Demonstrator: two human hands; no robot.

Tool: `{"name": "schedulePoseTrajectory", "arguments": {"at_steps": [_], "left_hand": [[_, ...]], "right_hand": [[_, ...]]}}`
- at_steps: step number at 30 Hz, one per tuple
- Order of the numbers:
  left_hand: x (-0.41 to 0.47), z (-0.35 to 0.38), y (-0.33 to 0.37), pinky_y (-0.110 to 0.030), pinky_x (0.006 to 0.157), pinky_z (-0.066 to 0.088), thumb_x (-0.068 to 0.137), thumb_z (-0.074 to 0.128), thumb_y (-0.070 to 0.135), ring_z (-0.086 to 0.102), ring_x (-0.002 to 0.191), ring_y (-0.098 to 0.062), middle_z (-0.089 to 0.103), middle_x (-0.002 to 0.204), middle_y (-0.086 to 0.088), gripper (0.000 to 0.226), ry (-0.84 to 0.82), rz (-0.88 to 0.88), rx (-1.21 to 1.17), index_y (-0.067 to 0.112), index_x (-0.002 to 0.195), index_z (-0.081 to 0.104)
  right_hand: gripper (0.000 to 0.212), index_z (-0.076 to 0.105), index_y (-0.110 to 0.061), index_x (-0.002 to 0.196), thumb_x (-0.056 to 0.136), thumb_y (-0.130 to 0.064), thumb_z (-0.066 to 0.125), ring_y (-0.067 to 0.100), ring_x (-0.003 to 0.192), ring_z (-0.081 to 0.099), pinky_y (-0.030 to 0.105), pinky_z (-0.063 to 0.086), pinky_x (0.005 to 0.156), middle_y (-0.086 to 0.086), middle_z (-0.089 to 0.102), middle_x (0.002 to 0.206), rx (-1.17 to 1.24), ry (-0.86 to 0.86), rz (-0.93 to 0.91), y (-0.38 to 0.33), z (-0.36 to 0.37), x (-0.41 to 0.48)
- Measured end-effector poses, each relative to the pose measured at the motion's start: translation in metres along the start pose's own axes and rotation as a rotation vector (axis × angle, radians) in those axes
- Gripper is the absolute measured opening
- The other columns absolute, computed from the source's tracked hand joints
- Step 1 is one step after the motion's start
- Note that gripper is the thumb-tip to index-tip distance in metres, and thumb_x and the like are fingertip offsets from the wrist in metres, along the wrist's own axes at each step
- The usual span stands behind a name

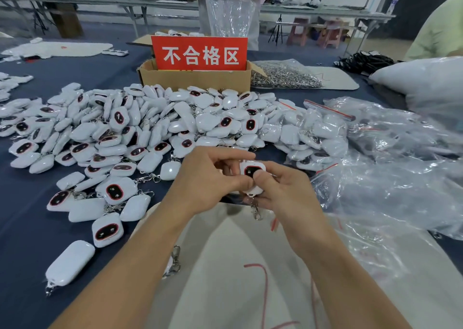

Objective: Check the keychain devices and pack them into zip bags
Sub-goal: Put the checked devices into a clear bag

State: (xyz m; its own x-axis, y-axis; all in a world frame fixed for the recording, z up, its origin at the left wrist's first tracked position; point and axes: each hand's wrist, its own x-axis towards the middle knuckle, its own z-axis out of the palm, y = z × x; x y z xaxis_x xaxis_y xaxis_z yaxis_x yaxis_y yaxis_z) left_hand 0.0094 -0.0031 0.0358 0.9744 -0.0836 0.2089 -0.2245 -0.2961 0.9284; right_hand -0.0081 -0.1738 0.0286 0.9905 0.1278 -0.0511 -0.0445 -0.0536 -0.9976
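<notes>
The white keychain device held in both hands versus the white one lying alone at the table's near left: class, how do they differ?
The held white keychain device shows its dark, red-rimmed oval face; the lying white keychain device shows a plain white back. The held one is pinched by the left hand and right hand; the lying one rests on the blue tablecloth. Both: rounded white shells with metal clips.

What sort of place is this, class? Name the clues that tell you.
Probably a factory's checking and packing table: a heap of identical white keychain devices, a cardboard box with a red sign behind the heap, and clear zip bags piled at the right.
</notes>
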Motion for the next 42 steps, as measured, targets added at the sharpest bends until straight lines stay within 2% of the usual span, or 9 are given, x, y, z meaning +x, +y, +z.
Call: {"name": "schedulePoseTrajectory", "arguments": {"at_steps": [6, 11, 17, 23, 29, 33, 36, 39, 42], "left_hand": [[-0.004, 0.007, 0.006, -0.034, 0.081, 0.062, 0.083, 0.082, 0.001, 0.070, 0.084, -0.017, 0.079, 0.094, -0.007, 0.030, -0.027, -0.131, -0.146, 0.021, 0.105, 0.082], [-0.006, 0.010, 0.013, -0.019, 0.074, 0.056, 0.082, 0.080, 0.002, 0.077, 0.089, -0.013, 0.081, 0.096, -0.001, 0.032, -0.032, -0.229, -0.227, 0.021, 0.108, 0.081], [-0.005, 0.016, 0.014, -0.042, 0.096, 0.058, 0.056, 0.076, 0.011, 0.077, 0.094, -0.022, 0.081, 0.092, -0.003, 0.040, 0.072, -0.321, -0.274, 0.028, 0.091, 0.085], [-0.007, 0.017, 0.014, -0.044, 0.096, 0.059, 0.068, 0.080, 0.009, 0.078, 0.093, -0.021, 0.081, 0.093, -0.002, 0.034, 0.051, -0.271, -0.247, 0.027, 0.096, 0.083], [-0.003, 0.005, 0.014, -0.018, 0.072, 0.053, 0.073, 0.074, 0.009, 0.074, 0.081, -0.013, 0.081, 0.085, -0.004, 0.020, 0.197, -0.205, -0.293, 0.022, 0.083, 0.084], [-0.004, 0.005, 0.008, -0.017, 0.057, 0.051, 0.081, 0.071, 0.000, 0.064, 0.056, -0.009, 0.074, 0.065, 0.006, 0.031, 0.284, -0.172, 0.039, 0.028, 0.071, 0.080], [-0.012, 0.022, 0.011, -0.022, 0.064, 0.053, 0.078, 0.074, 0.038, 0.062, 0.062, 0.001, 0.068, 0.067, 0.024, 0.004, 0.155, -0.075, 0.383, 0.038, 0.078, 0.079], [-0.018, 0.042, 0.011, -0.027, 0.062, 0.042, 0.063, 0.054, 0.080, 0.058, 0.073, 0.000, 0.064, 0.072, 0.020, 0.048, 0.071, -0.041, 0.695, 0.046, 0.091, 0.071], [-0.020, 0.051, 0.010, -0.025, 0.055, 0.020, 0.062, 0.048, 0.087, 0.051, 0.073, -0.010, 0.056, 0.069, 0.015, 0.057, 0.050, 0.033, 0.961, 0.045, 0.096, 0.065]], "right_hand": [[0.029, 0.082, -0.021, 0.096, 0.102, -0.006, 0.057, 0.038, 0.090, 0.078, 0.079, 0.047, 0.090, 0.010, 0.081, 0.092, 0.106, 0.073, 0.047, 0.001, -0.003, 0.004], [0.029, 0.079, -0.021, 0.100, 0.103, -0.008, 0.054, 0.037, 0.088, 0.078, 0.087, 0.038, 0.085, 0.013, 0.080, 0.094, 0.101, 0.024, 0.037, -0.002, -0.004, 0.001], [0.033, 0.077, -0.021, 0.105, 0.076, -0.014, 0.062, 0.055, 0.098, 0.068, 0.087, 0.041, 0.084, 0.015, 0.079, 0.096, 0.071, -0.057, -0.008, -0.005, 0.000, -0.003], [0.037, 0.077, -0.024, 0.105, 0.071, -0.014, 0.063, 0.051, 0.086, 0.069, 0.060, 0.052, 0.064, 0.013, 0.079, 0.092, 0.018, -0.049, -0.025, -0.004, -0.001, -0.002], [0.036, 0.077, -0.014, 0.092, 0.080, 0.016, 0.061, 0.020, 0.066, 0.070, 0.036, 0.055, 0.056, 0.008, 0.078, 0.079, 0.107, 0.083, 0.024, -0.008, -0.013, 0.003], [0.036, 0.074, -0.009, 0.097, 0.085, 0.021, 0.058, 0.018, 0.066, 0.071, 0.027, 0.061, 0.068, 0.008, 0.076, 0.081, 0.209, 0.154, 0.050, -0.010, -0.022, 0.006], [0.037, 0.072, -0.009, 0.099, 0.086, 0.022, 0.056, 0.020, 0.066, 0.070, 0.026, 0.061, 0.063, 0.009, 0.075, 0.082, 0.289, 0.208, 0.057, -0.013, -0.024, 0.006], [0.034, 0.064, -0.007, 0.105, 0.088, 0.019, 0.051, 0.023, 0.061, 0.065, 0.026, 0.055, 0.053, 0.018, 0.071, 0.090, 0.327, 0.293, 0.069, -0.015, -0.026, 0.006], [0.027, 0.060, -0.010, 0.108, 0.093, 0.011, 0.053, 0.017, 0.050, 0.059, 0.021, 0.044, 0.043, 0.015, 0.067, 0.085, 0.327, 0.345, 0.073, -0.015, -0.027, 0.007]]}}
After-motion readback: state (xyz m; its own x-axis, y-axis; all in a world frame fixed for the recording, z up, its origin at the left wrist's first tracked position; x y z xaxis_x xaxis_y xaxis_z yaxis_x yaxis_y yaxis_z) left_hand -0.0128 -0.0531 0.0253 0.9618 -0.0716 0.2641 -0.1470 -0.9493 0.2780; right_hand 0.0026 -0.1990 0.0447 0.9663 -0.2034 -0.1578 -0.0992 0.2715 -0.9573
